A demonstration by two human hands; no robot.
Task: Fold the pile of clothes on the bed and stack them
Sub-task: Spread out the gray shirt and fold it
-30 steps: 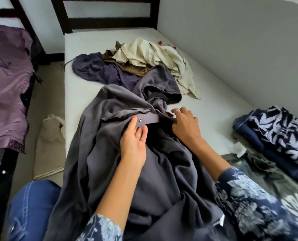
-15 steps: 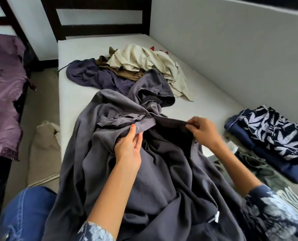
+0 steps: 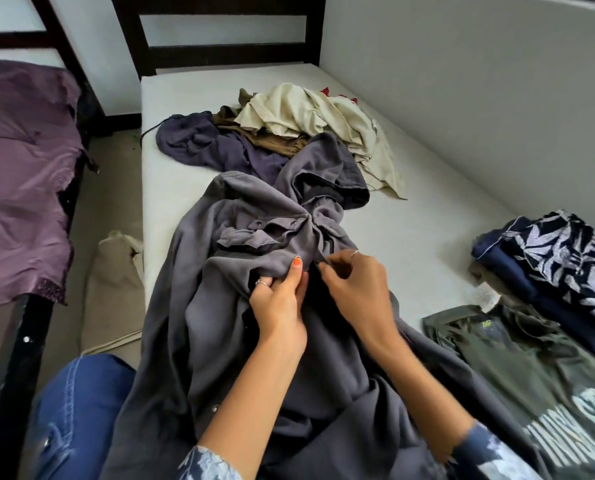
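Note:
A large grey button-up shirt (image 3: 226,341) lies crumpled along the white mattress (image 3: 410,237) and over my lap. My left hand (image 3: 282,299) pinches a fold of its front edge, thumb on top. My right hand (image 3: 355,289) pinches the opposite edge right beside it, fingers curled. Further up the bed lies the unfolded pile: a cream garment (image 3: 310,116), a brown one (image 3: 272,140) and a dark purple one (image 3: 209,143).
At the right, a navy leaf-print garment (image 3: 566,265) sits folded, with an olive printed T-shirt (image 3: 531,375) spread in front of it. The grey wall (image 3: 462,98) runs along the bed's right side. A purple-covered bed (image 3: 19,185) stands at left, a beige bag (image 3: 112,292) on the floor between.
My right hand came back leftward from the shirt's far edge and now meets my left hand at the shirt's front. The view tilted slightly.

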